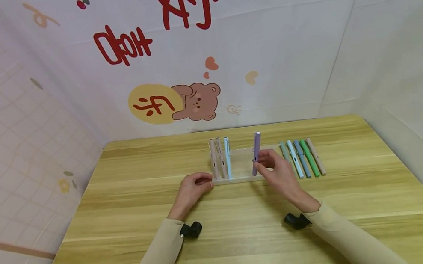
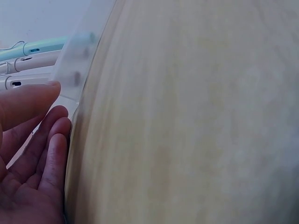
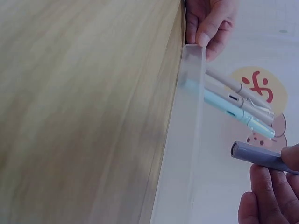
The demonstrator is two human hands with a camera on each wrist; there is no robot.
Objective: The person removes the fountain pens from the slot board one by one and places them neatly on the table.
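A clear pen holder [image 1: 241, 179] stands on the table, with three capped pens upright at its left end: two greyish-pink pens [image 1: 214, 161] and a light blue pen [image 1: 228, 158]. My left hand [image 1: 193, 190] grips the holder's left end, thumb at the front corner [image 3: 198, 49]. Between the thumb and fingers of my right hand [image 1: 279, 172] is a purple pen [image 1: 257, 151], upright with its cap on top. The right wrist view shows this pen's lower end [image 3: 243, 151] apart from the holder's front wall [image 3: 180, 154].
Right of the holder, several capped pens lie side by side on the wooden table [image 1: 238, 241], among them a green pen [image 1: 309, 158] and a greyish-pink pen [image 1: 316, 155]. A printed cloth wall [image 1: 284, 55] rises behind the table's far edge.
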